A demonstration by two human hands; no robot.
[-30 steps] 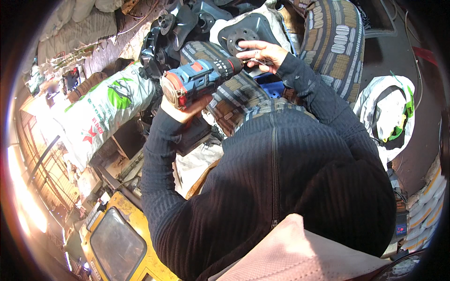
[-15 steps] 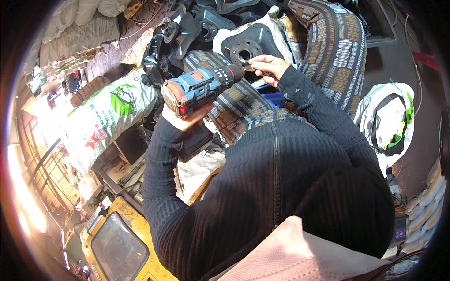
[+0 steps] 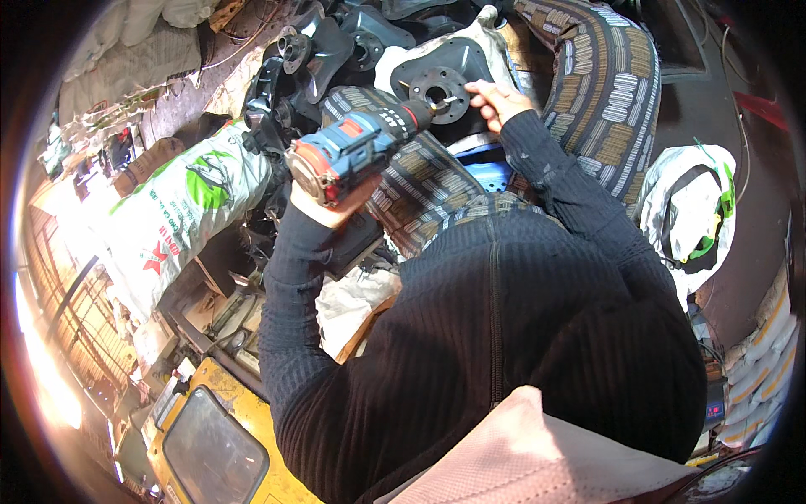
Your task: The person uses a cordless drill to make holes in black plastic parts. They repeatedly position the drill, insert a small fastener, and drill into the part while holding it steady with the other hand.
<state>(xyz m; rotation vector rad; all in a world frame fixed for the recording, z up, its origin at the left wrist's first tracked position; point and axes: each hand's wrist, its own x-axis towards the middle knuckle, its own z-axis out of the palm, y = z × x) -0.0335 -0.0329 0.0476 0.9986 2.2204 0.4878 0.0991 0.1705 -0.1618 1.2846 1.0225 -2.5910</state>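
Note:
My left hand (image 3: 329,204) grips a blue and red cordless drill (image 3: 359,144), its black chuck aimed at a dark round metal flange (image 3: 442,86) with a ring of bolt holes. My right hand (image 3: 500,101) pinches a thin bit or screw at the drill's tip, right beside the flange. The flange sits on a pale, dirty plate (image 3: 470,52). Both arms wear a black ribbed sweater, and patterned fabric (image 3: 424,181) covers my lap under the drill.
Several dark metal brackets and hubs (image 3: 311,50) lie beyond the flange. A white printed sack (image 3: 180,210) lies at left, a patterned cushion (image 3: 604,92) at right, a white bag with green strap (image 3: 693,210) further right, and a yellow box (image 3: 210,428) below left.
The drill and my left hand have shifted right and up toward the flange. My right hand stays at the drill's tip, now close against the flange.

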